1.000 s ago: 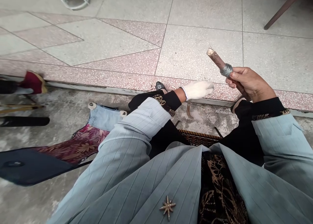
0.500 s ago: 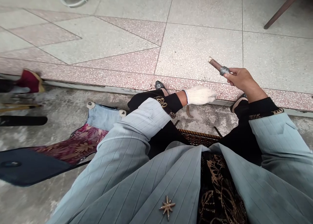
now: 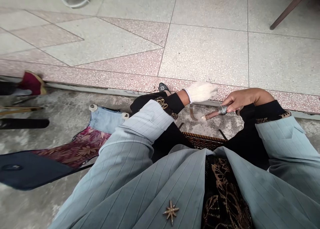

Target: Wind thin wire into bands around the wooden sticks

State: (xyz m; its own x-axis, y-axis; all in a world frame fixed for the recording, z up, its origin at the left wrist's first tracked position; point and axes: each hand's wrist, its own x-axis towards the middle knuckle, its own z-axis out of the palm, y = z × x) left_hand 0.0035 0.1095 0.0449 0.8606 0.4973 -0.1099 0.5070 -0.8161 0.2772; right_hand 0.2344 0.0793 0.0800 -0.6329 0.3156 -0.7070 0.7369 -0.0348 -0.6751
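My right hand (image 3: pixel 243 99), bare, is closed on a short wooden stick (image 3: pixel 210 115) with grey metal wire (image 3: pixel 222 110) wound around it. The stick's pale, rough end points left and down. A fine strand shows near the fingers. To the left, my left hand (image 3: pixel 202 92) wears a white knit glove and is closed; what it grips is hidden behind the glove. Just below the glove is a curved brown strip (image 3: pixel 192 112), close to the stick's end. I cannot tell whether that strip is held or lies on the ground.
Between my legs is the woven edge of a brown seat (image 3: pixel 203 140). A low step edge (image 3: pixel 120 92) runs across in front. A folding chair with floral cloth (image 3: pixel 86 142) stands left, near another person's red shoe (image 3: pixel 32 83). A table leg (image 3: pixel 290 10) is at upper right.
My right hand has swung down and left with the wire-wound stick, whose end now points down-left near the curved strip. My gloved left hand has shifted slightly up and left.
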